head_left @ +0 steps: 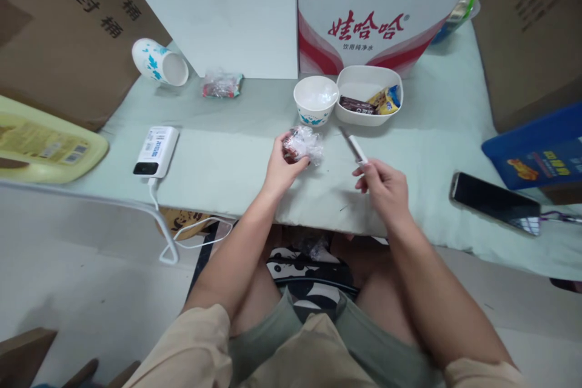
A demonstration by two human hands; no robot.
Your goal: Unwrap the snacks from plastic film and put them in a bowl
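Note:
My left hand [284, 163] is closed around a bundle of crumpled clear plastic wrap [307, 144], with something reddish-brown showing beside the fingers. In my right hand [386, 188] is a slim white-and-grey stick-like tool [357, 148], tilted up and to the left; its exact kind is unclear. Just beyond the left hand stands a white paper cup [316, 110] with blue leaves and clear plastic inside. Touching it on the right is a white plastic bowl [368, 117] holding a dark brown packaged snack [357, 105] and a yellow-and-blue snack packet [385, 100].
A paper cup [157, 63] lies on its side at the back left, near a wrapped red packet [222, 85]. A white power bank [156, 151] with a cable sits left. A phone [495, 201] lies right. White boxes [382, 27] line the back; a yellow bottle [50, 142] is far left.

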